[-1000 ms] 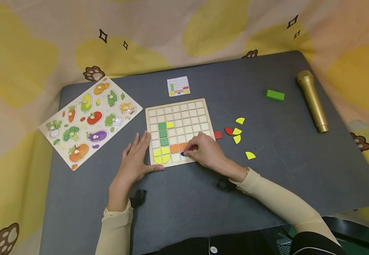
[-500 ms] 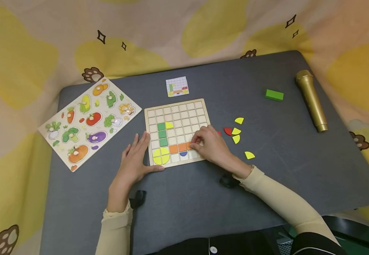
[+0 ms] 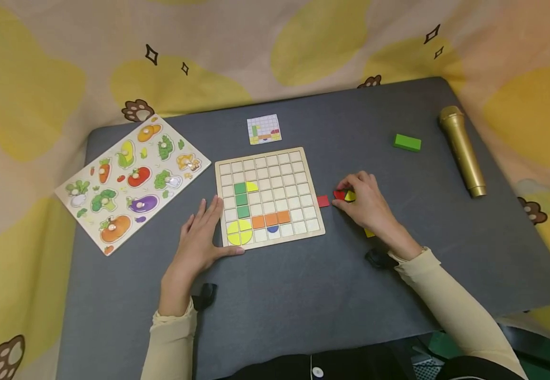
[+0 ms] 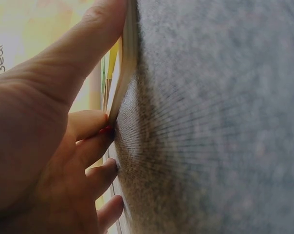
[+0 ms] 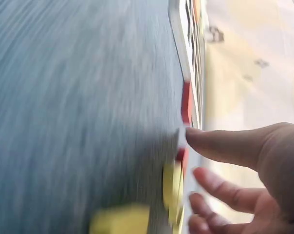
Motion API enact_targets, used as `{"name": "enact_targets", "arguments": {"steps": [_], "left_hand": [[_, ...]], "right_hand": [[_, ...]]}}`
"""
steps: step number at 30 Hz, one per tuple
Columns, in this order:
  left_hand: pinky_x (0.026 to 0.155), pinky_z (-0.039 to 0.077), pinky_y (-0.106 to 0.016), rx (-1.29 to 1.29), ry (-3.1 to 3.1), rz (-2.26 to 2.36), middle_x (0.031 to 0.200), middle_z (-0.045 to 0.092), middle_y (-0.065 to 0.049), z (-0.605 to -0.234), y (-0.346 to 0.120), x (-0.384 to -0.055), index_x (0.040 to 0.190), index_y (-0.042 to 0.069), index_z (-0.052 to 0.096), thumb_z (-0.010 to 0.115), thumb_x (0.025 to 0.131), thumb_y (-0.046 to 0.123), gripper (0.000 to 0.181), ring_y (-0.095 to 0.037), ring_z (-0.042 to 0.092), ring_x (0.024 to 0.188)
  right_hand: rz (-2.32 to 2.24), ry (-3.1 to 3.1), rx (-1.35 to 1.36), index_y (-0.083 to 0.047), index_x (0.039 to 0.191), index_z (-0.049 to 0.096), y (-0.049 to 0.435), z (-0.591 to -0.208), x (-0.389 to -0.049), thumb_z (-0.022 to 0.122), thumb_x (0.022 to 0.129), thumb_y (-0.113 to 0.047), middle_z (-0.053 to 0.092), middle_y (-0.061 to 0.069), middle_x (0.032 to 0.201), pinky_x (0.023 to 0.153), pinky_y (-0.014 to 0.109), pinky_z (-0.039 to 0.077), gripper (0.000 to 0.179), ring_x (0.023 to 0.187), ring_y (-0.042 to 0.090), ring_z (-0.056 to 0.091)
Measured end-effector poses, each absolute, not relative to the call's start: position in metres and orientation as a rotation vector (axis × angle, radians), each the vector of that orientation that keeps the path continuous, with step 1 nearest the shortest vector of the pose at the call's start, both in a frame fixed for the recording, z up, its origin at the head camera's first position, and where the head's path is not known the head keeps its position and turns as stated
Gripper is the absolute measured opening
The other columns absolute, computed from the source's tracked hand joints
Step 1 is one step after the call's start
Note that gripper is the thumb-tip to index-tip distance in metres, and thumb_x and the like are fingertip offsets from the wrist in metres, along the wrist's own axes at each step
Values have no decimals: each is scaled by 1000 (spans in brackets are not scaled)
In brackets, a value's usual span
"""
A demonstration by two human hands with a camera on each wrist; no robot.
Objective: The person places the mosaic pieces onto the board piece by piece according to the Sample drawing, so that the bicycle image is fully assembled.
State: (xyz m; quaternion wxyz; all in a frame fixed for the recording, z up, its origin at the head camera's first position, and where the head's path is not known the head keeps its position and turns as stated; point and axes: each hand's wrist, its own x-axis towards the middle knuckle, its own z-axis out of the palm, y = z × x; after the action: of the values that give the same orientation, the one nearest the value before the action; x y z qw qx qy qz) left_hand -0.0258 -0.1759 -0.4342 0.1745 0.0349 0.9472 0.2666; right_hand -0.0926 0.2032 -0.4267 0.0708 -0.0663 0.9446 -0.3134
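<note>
The red quarter piece lies to the right of the grid board, and around it the right hand has thumb and fingers parted, not gripping. At the board's left edge, the left hand rests with straight fingers; beyond the board, on the bench, lies the pattern card.

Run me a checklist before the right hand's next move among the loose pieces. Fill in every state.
1. Left hand steadying the grid board: ok, fingers at its left edge, thumb at the near edge.
2. Pattern card uncovered: ok, lying beyond the board.
3. Blue half-circle on the board: ok, below the orange row.
4. Red square on the board: not ok, outside its right edge.
5. Right hand gripping the red quarter-circle: cannot tell; it is at the fingertips.
</note>
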Motion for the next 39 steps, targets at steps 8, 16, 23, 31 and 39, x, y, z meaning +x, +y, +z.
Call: {"name": "enact_targets", "arguments": {"steps": [8, 16, 23, 31, 39], "left_hand": [[131, 4, -63, 87, 2680, 756, 181, 5, -4, -433, -176, -26, 172, 13, 10, 96, 77, 43, 131, -33, -3, 168], [130, 5, -64, 97, 2682, 757, 181, 6, -4, -433, -176, -26, 172, 13, 11, 96, 77, 43, 131, -33, -3, 168], [130, 5, -63, 100, 2685, 751, 181, 5, -4, -433, -177, -25, 172, 13, 10, 96, 77, 42, 131, -33, -3, 168], [130, 5, -64, 104, 2685, 750, 181, 5, -5, -434, -176, -25, 172, 12, 10, 96, 77, 42, 131, -33, -3, 168], [130, 5, -63, 101, 2682, 746, 181, 5, -4, -433, -176, -26, 172, 13, 10, 96, 77, 41, 132, -33, -3, 168]], "right_hand": [[-853, 2777, -118, 2, 112, 67, 235, -421, -93, 79, 96, -15, 60, 22, 113, 97, 56, 44, 26, 111, 39, 49], [-897, 2780, -151, 0, 112, 68, 234, -426, -97, 80, 95, -15, 63, 20, 110, 92, 50, 43, 26, 103, 36, 54], [-977, 2763, -185, -2, 107, 65, 223, -427, -98, 80, 92, -6, 65, 17, 98, 78, 40, 46, 22, 89, 31, 58], [-960, 2756, -243, 1, 112, 68, 211, -430, -100, 80, 94, -11, 60, 17, 102, 78, 39, 44, 25, 88, 30, 55], [-1039, 2767, -244, -2, 109, 72, 202, -424, -100, 79, 95, -7, 64, 13, 91, 76, 37, 43, 16, 83, 27, 56]]}}
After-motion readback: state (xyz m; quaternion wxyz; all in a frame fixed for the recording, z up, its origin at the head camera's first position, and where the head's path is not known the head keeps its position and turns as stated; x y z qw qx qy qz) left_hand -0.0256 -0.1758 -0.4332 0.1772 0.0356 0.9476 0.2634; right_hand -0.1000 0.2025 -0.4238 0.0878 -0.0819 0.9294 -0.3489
